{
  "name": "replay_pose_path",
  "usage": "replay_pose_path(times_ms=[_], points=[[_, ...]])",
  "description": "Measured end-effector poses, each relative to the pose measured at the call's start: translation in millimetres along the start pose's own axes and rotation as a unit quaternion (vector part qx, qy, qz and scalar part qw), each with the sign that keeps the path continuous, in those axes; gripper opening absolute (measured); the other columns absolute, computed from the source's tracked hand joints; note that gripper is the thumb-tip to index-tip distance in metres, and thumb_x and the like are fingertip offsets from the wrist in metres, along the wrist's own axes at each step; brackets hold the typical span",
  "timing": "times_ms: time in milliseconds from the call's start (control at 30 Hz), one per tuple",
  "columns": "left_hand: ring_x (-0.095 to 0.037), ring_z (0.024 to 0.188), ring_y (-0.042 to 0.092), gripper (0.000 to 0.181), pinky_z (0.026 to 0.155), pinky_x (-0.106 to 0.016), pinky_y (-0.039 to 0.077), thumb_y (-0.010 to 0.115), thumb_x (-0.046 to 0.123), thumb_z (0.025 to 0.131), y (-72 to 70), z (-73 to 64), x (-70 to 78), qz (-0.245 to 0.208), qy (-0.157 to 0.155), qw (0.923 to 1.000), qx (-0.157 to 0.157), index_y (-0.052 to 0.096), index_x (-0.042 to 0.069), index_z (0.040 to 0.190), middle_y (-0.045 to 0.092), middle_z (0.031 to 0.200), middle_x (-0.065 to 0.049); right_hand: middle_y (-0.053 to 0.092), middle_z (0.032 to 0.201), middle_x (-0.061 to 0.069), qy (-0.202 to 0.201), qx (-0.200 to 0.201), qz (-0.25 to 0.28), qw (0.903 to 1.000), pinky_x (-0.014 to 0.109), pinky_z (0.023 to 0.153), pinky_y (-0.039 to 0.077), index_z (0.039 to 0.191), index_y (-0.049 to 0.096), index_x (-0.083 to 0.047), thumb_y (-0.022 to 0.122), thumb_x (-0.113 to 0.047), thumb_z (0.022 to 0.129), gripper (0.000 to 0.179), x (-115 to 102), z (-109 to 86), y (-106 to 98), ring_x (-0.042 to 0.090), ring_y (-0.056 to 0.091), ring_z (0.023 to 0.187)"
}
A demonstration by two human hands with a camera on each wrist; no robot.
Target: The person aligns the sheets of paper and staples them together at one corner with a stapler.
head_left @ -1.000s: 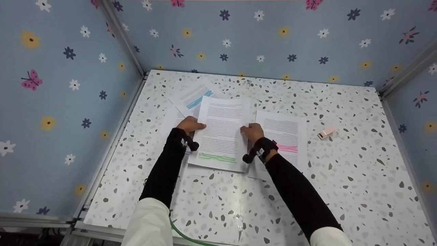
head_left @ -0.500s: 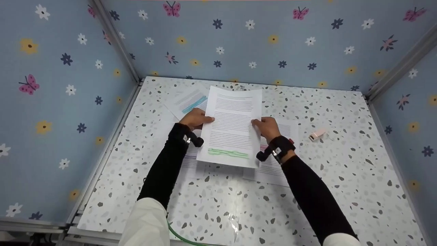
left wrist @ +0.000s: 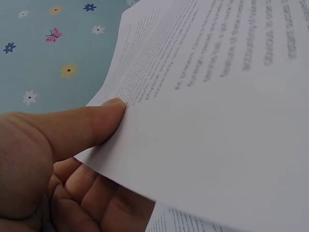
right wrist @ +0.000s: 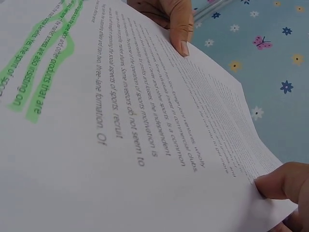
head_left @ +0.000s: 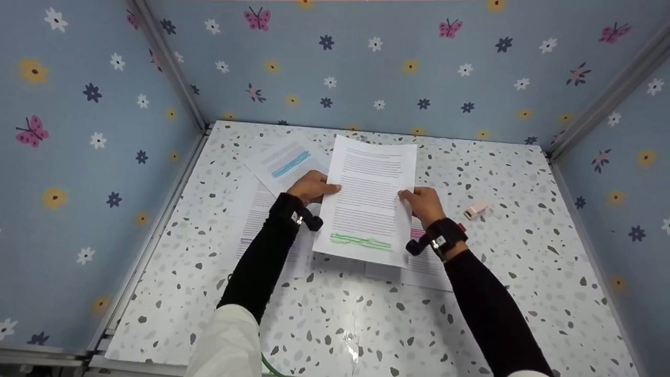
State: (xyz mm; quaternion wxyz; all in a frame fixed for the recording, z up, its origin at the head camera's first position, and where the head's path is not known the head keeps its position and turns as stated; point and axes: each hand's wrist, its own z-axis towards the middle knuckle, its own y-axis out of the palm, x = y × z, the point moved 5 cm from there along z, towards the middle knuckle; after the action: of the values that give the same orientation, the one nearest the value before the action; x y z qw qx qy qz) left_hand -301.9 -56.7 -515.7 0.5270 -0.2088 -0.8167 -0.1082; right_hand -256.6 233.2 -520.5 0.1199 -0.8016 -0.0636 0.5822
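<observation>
Both hands hold a printed sheet of paper, raised and tilted above the table, with green highlighter strokes near its bottom edge. My left hand pinches its left side, thumb on the printed face and fingers behind. On the opposite side my right hand pinches the margin the same way. In the left wrist view the thumb presses the paper while the curled fingers lie underneath. The right wrist view shows the right thumb on the sheet's edge, which bows slightly. Whether more sheets lie behind it cannot be told.
On the left lie a blue-highlighted sheet and a purple-marked sheet, overlapping. A pink-highlighted sheet lies partly hidden at right. Farther right is a small pale pink object with a metallic end. Flowered walls enclose the speckled table.
Both hands have lifted the green-highlighted sheet off the other papers and carried it to the right. The view has shifted slightly too. More of the left papers now shows.
</observation>
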Motion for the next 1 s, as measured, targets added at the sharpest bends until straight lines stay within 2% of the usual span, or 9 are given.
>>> replay_pose_path(times_ms=[167, 267, 500, 733, 867, 1000], points=[[-0.021, 0.083, 0.073, 0.025, 0.079, -0.036, 0.059, 0.066, 0.011, 0.101, 20.5, 5.9, 8.6, -0.001, 0.021, 0.9997, -0.012, 0.069, -0.007, 0.118, 0.073, 0.103, -0.017, 0.070, 0.092, 0.006, 0.000, 0.014, 0.005, 0.9999, 0.029, 0.069, 0.056, 0.103, 0.070, 0.005, 0.067, -0.020, 0.096, 0.026, 1, -5.0, -23, 0.015, 0.065, 0.076], [-0.022, 0.085, 0.074, 0.024, 0.080, -0.035, 0.059, 0.065, 0.010, 0.101, 33.5, 10.1, 12.7, -0.021, 0.033, 0.9990, -0.023, 0.069, -0.007, 0.118, 0.072, 0.106, -0.019, 0.069, 0.087, 0.004, -0.007, 0.024, 0.010, 0.9996, 0.027, 0.066, 0.055, 0.103, 0.070, 0.006, 0.068, -0.020, 0.096, 0.027, 1, -7.7, -37, 0.013, 0.063, 0.071], [-0.023, 0.083, 0.074, 0.023, 0.075, -0.033, 0.060, 0.065, 0.009, 0.101, 58.2, 23.8, 8.5, -0.029, 0.030, 0.9983, -0.041, 0.070, -0.007, 0.117, 0.073, 0.106, -0.020, 0.069, 0.081, 0.004, 0.014, 0.031, 0.025, 0.9991, 0.024, 0.060, 0.052, 0.112, 0.070, 0.006, 0.066, -0.018, 0.096, 0.030, 12, -13.8, -61, 0.010, 0.056, 0.059], [-0.024, 0.084, 0.075, 0.023, 0.076, -0.034, 0.060, 0.067, 0.010, 0.100, 66.1, 27.8, 7.9, -0.022, 0.023, 0.9990, -0.032, 0.070, -0.007, 0.116, 0.074, 0.105, -0.019, 0.070, 0.083, 0.003, 0.025, 0.037, 0.009, 0.9989, 0.024, 0.059, 0.050, 0.111, 0.070, 0.005, 0.065, -0.020, 0.097, 0.029, 18, -14.9, -67, 0.011, 0.056, 0.061], [-0.023, 0.087, 0.074, 0.024, 0.078, -0.034, 0.059, 0.065, 0.011, 0.101, 72.6, 29.3, 11.5, -0.017, 0.016, 0.9989, -0.041, 0.069, -0.005, 0.119, 0.073, 0.106, -0.018, 0.064, 0.075, 0.000, 0.027, 0.059, -0.011, 0.9979, 0.022, 0.053, 0.044, 0.109, 0.071, 0.003, 0.067, -0.023, 0.096, 0.029, 18, -14.4, -76, 0.010, 0.051, 0.056], [-0.023, 0.089, 0.074, 0.025, 0.077, -0.032, 0.059, 0.063, 0.013, 0.102, 79.0, 32.3, 18.1, -0.011, 0.015, 0.9987, -0.047, 0.070, -0.003, 0.121, 0.074, 0.107, -0.017, 0.066, 0.085, 0.004, 0.031, 0.085, -0.011, 0.9958, 0.023, 0.056, 0.048, 0.115, 0.070, 0.003, 0.067, -0.024, 0.096, 0.033, 18, -13.0, -86, 0.012, 0.057, 0.065]])
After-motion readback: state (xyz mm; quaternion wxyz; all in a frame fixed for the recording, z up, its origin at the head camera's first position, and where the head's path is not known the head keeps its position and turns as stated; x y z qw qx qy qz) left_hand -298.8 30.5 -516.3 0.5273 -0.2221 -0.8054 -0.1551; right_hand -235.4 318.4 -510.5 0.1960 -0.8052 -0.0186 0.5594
